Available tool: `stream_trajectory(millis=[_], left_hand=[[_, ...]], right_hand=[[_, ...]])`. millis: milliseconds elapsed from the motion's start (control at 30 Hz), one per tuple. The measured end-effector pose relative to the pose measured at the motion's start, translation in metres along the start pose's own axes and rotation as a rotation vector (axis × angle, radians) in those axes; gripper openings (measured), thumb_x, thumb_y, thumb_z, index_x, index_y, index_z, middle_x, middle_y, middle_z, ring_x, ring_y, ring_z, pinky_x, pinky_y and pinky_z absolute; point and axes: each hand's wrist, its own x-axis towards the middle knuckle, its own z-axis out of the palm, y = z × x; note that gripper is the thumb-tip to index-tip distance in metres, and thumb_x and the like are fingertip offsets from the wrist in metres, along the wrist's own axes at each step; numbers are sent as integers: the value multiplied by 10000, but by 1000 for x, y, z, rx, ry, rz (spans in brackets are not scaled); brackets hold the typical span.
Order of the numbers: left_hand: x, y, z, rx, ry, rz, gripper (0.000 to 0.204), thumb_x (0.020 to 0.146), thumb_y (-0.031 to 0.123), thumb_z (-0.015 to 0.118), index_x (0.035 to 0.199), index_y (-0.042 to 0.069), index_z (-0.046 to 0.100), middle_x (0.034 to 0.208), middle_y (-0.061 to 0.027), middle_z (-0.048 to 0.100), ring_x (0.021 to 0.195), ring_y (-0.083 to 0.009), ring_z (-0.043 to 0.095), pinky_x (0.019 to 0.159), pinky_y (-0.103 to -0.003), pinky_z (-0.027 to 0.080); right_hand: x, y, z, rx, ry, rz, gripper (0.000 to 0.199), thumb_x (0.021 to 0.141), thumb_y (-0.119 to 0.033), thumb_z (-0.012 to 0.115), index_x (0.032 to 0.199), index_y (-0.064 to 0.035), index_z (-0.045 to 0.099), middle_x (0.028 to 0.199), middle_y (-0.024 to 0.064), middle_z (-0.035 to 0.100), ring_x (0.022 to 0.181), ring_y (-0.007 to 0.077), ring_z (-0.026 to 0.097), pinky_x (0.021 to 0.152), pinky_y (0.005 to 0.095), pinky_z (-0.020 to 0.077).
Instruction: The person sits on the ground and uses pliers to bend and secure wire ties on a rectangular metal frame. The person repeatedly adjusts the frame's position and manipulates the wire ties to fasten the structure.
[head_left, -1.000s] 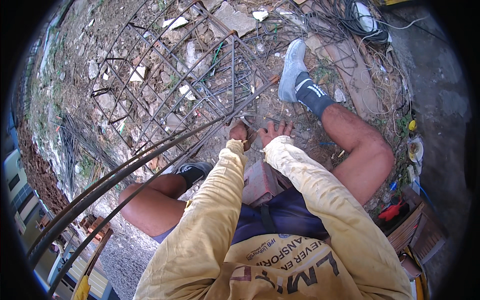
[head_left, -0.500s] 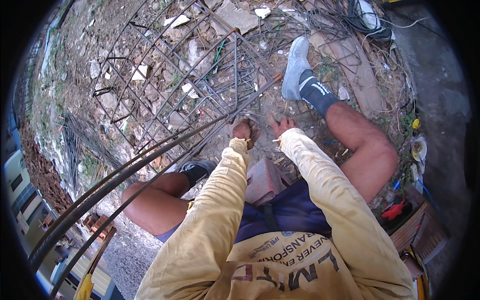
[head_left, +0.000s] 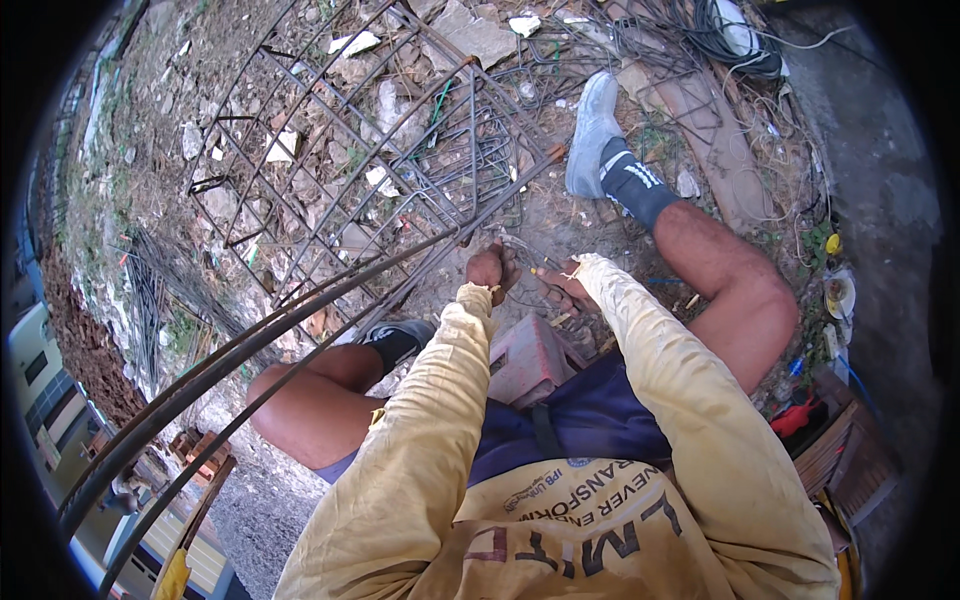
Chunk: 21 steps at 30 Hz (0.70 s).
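left hand (head_left: 486,268): bare, fingers curled in together, just below the near corner of the steel bar lattice (head_left: 345,150), the landmark of this entry. whether the fist is clamped on anything cannot be told.

right hand (head_left: 565,287): bare, below and to the right of the lattice's near corner, apart from the left hand, fingers partly bent and pointing toward it. a small yellow-orange spot shows at the fingertips; whether it belongs to a held thing cannot be told.

steel bar lattice: rust-brown crossed bars, lying on rubble, its near corner just above the left hand.

long dark bars (head_left: 255,348): several, running from the lattice's near corner toward the lower left.

bent steel pieces (head_left: 487,150): a loose heap at the lattice's right part.

pinkish block-like object (head_left: 527,358): below the lattice, between the thighs.

yellow long-sleeved shirt (head_left: 590,495): farther below the lattice; front printed with several slanting lines of dark lettering, large and small, and a small round blue emblem.

dark sock (head_left: 638,190): right of the lattice, white marking on its side, in a grey shoe (head_left: 594,125).

coil of dark cable (head_left: 752,55): far to the lattice's upper right.
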Motion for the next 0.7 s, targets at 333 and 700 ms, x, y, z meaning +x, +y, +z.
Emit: stream_trajectory(millis=[333, 700], left_hand=[[-12, 35, 15, -530, 170, -378, 305, 958, 228, 467, 1238, 125, 532, 1096, -50, 586, 893, -207, 575, 815, -427, 514], [19, 27, 15, -600, 408, -278, 210, 953, 263, 562, 1094, 109, 588, 952, -51, 667, 729, -207, 657, 566, -337, 547]], right_hand=[[20, 0, 25, -53, 206, -2, 609, 906, -562, 396, 1408, -218, 398, 1313, 153, 550, 1188, 370, 525, 988, 486, 424], [41, -16, 49, 211, 410, -179, 630, 885, -305, 588, 1449, -360, 314, 1215, 261, 558, 1182, 426, 516, 999, 479, 414]])
